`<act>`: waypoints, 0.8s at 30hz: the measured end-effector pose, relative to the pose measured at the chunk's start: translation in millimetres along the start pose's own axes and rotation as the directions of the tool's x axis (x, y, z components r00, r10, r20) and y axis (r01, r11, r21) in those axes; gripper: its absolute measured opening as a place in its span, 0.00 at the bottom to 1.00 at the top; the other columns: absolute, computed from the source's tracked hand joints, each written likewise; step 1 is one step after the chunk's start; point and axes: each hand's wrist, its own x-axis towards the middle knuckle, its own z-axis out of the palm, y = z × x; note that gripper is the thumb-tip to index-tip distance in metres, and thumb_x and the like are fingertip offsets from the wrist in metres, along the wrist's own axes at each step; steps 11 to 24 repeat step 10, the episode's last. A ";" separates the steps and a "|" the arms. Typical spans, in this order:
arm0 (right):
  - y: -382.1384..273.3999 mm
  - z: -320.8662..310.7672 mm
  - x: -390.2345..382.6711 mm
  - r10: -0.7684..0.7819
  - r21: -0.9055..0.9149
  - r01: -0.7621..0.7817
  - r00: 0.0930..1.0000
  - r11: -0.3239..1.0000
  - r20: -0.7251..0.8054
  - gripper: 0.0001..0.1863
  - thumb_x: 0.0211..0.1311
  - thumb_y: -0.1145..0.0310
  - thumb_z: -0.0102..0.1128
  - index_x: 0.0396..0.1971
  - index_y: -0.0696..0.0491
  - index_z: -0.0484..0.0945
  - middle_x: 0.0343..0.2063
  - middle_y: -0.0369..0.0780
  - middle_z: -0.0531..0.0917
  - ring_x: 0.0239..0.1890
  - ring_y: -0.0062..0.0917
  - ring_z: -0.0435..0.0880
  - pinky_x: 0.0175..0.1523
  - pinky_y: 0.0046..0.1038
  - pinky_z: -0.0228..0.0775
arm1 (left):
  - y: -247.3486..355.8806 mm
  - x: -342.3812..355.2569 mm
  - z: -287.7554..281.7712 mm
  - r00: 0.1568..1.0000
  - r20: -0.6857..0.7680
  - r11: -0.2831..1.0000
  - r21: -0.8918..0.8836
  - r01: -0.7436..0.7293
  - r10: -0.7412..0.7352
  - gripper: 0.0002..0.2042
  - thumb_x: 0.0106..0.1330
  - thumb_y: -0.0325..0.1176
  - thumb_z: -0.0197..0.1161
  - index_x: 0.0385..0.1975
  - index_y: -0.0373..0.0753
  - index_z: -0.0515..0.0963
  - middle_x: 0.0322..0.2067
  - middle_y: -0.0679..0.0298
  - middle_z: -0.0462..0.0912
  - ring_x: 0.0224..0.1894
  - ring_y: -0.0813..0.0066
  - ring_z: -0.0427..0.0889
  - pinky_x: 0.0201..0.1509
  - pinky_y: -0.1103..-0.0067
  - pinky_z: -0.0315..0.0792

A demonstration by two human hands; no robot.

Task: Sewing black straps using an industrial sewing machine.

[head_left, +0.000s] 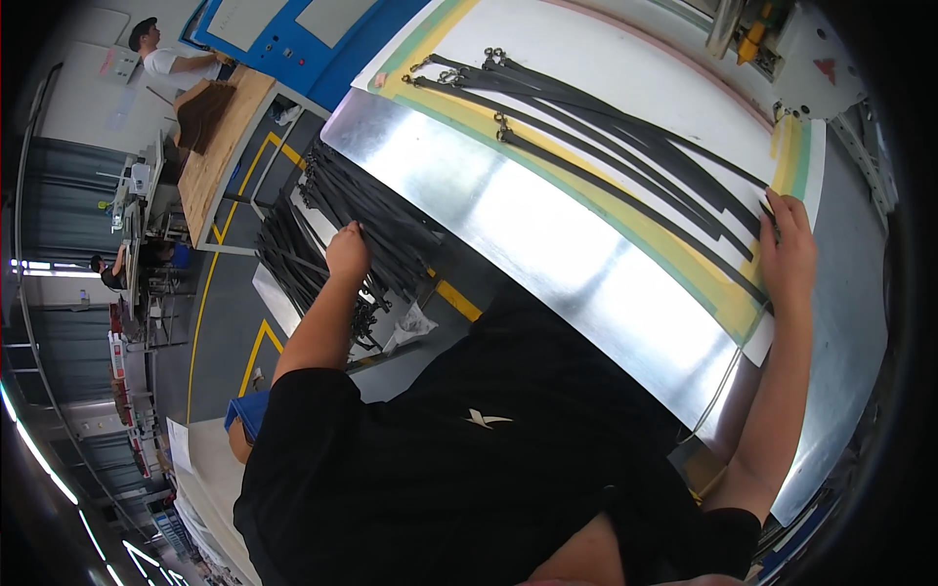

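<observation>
Several black straps (596,166) with metal snap hooks (500,127) at their far-left ends lie side by side, some crossing, on a white surface edged with yellow and green tape. At the right ends of these straps, my right hand (787,244) has its fingers closed on a strap end. My left hand (349,254) is closed over a heap of similar black straps (376,205) to the left, below the bench; what its fingers grip, if anything, is hidden. More straps (290,249) lie beside that heap, and metal hooks show at the heap's near end.
A shiny metal bench edge (547,244) runs between me and the white surface. Machine parts (752,44) stand at the far right, a blue cabinet (283,44) at the back. A clear plastic bag (412,324) lies by the heap. Another person stands near a wooden table (227,146).
</observation>
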 end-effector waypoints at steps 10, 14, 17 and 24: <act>-17.9 -15.1 -1.2 0.016 -0.011 -0.015 0.999 1.000 0.032 0.19 0.72 0.69 0.60 0.60 0.48 0.81 0.56 0.40 0.82 0.53 0.41 0.85 0.56 0.36 0.78 | 23.5 -1.8 -21.4 0.902 0.404 0.987 0.019 0.160 -0.154 0.35 0.64 0.28 0.61 0.75 0.47 0.65 0.60 0.45 0.82 0.61 0.50 0.83 0.64 0.61 0.76; -17.9 -15.1 -1.2 0.016 -0.011 -0.015 0.999 1.000 0.032 0.19 0.72 0.69 0.60 0.60 0.48 0.81 0.56 0.40 0.82 0.53 0.41 0.85 0.56 0.36 0.78 | 23.5 -1.8 -21.4 0.902 0.404 0.987 0.019 0.160 -0.154 0.35 0.64 0.28 0.61 0.75 0.47 0.65 0.60 0.45 0.82 0.61 0.50 0.83 0.64 0.61 0.76; -17.9 -15.1 -1.2 0.016 -0.011 -0.015 0.999 1.000 0.032 0.19 0.72 0.69 0.60 0.60 0.48 0.81 0.56 0.40 0.82 0.53 0.41 0.85 0.56 0.36 0.78 | 23.5 -1.8 -21.4 0.902 0.404 0.987 0.019 0.160 -0.154 0.35 0.64 0.28 0.61 0.75 0.47 0.65 0.60 0.45 0.82 0.61 0.50 0.83 0.64 0.61 0.76; -17.9 -15.1 -1.2 0.016 -0.011 -0.015 0.999 1.000 0.032 0.19 0.72 0.69 0.60 0.60 0.48 0.81 0.56 0.40 0.82 0.53 0.41 0.85 0.56 0.36 0.78 | 23.5 -1.8 -21.4 0.902 0.404 0.987 0.019 0.160 -0.154 0.35 0.64 0.28 0.61 0.75 0.47 0.65 0.60 0.45 0.82 0.61 0.50 0.83 0.64 0.61 0.76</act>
